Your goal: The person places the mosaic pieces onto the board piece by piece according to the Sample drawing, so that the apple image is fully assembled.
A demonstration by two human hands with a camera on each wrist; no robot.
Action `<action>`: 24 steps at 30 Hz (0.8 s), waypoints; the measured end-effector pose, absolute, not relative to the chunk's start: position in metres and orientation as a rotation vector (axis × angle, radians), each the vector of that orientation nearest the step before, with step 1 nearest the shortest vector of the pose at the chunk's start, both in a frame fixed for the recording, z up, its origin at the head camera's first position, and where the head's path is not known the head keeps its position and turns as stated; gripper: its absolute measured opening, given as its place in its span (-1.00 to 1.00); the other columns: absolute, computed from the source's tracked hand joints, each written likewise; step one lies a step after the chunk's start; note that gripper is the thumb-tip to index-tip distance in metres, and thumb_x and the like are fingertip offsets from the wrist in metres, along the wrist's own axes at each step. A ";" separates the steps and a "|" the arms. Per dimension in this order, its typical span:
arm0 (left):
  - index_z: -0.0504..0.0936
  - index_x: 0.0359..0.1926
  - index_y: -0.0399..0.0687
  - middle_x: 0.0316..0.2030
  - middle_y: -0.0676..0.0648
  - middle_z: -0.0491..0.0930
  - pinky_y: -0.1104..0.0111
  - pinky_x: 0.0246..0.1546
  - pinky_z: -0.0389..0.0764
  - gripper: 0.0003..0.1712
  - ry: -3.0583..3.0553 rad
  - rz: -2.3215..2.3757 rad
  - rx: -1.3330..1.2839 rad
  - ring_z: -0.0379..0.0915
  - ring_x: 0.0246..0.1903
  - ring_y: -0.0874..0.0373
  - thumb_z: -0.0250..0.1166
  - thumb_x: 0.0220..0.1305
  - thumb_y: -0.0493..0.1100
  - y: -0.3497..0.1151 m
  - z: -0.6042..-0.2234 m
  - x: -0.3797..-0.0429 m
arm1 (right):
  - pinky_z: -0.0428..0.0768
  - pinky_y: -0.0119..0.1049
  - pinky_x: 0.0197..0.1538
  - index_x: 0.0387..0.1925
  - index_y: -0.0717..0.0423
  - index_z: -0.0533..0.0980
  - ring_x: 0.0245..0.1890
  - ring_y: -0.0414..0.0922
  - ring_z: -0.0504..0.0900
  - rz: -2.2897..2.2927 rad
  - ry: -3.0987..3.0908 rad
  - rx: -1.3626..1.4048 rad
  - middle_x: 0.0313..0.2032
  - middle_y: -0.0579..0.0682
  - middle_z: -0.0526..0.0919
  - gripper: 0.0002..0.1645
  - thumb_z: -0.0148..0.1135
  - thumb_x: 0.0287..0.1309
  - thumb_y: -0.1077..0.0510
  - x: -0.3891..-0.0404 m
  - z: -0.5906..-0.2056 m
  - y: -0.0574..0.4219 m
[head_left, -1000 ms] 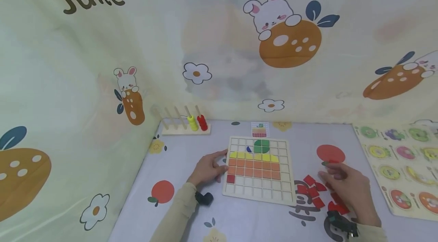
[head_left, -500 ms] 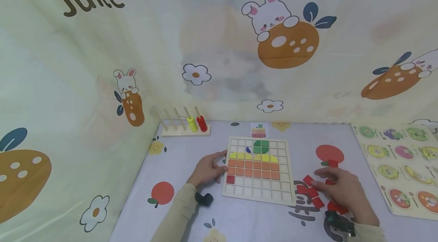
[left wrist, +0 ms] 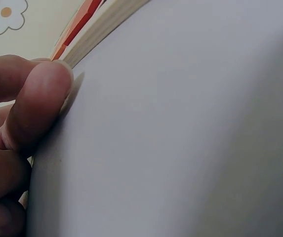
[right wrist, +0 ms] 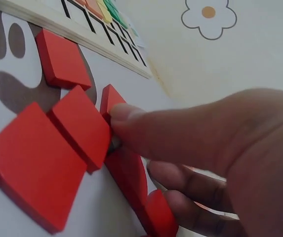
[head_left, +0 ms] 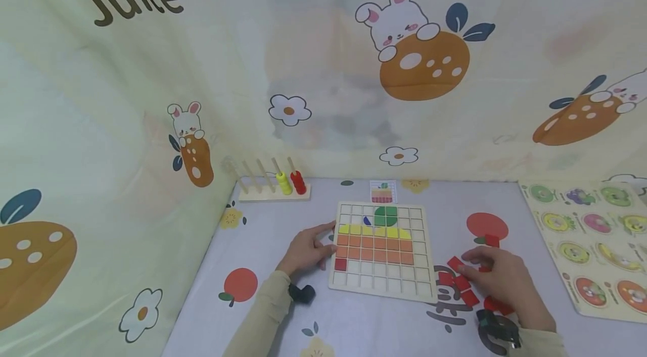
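Observation:
In the head view the left hand (head_left: 305, 248) rests at the left edge of a wooden grid board (head_left: 374, 281), thumb and index fingertips touching it. The left wrist view shows the thumb (left wrist: 42, 103) right at the board's edge. The board holds green, blue, yellow and orange pieces, and one dark red square (head_left: 341, 264) at the left of its row. To the right, the right hand (head_left: 505, 278) reaches over loose red tiles (head_left: 461, 283), thumb and index finger apart. In the right wrist view its thumb (right wrist: 156, 133) touches a red tile (right wrist: 112, 96); the other fingers are bent beside more tiles.
A small pattern card (head_left: 383, 192) lies behind the board. At the back left stands a peg stand (head_left: 275, 194) with yellow and red beads. A wooden board with fruit pictures (head_left: 581, 239) lies at the far right. A patterned cloth wall (head_left: 333, 138) rises behind.
The right hand has moved slightly left and down, its thumb and index finger spreading. A red tile now shows beyond the fingers, apart from the pile. The left hand and board stay put.

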State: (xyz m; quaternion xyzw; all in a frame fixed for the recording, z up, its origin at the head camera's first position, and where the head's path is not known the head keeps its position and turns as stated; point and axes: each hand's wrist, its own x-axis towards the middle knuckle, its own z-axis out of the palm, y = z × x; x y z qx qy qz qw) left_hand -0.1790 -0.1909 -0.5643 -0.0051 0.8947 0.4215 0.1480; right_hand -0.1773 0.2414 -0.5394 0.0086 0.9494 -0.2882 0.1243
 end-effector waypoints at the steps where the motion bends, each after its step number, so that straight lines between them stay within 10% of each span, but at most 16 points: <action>1: 0.41 0.57 0.31 -0.69 0.04 0.62 0.32 -0.27 0.43 -0.22 2.571 1.212 -0.020 0.56 -0.69 0.14 0.44 0.39 0.05 -0.191 -0.564 -0.179 | 0.72 0.14 -0.03 0.11 0.22 0.68 -0.10 0.15 0.63 -0.838 2.769 0.024 0.05 0.34 0.72 -0.31 0.65 0.04 -0.11 -0.177 -0.539 0.241; 24: 0.40 0.57 0.30 -0.70 0.03 0.63 0.27 -0.19 0.45 -0.22 2.577 1.207 -0.021 0.57 -0.69 0.13 0.44 0.39 0.05 -0.190 -0.564 -0.179 | 0.71 -0.09 -0.23 0.02 0.30 0.69 -0.24 0.03 0.64 -0.869 2.754 0.042 -0.19 0.23 0.77 -0.45 0.61 0.12 0.00 -0.175 -0.534 0.229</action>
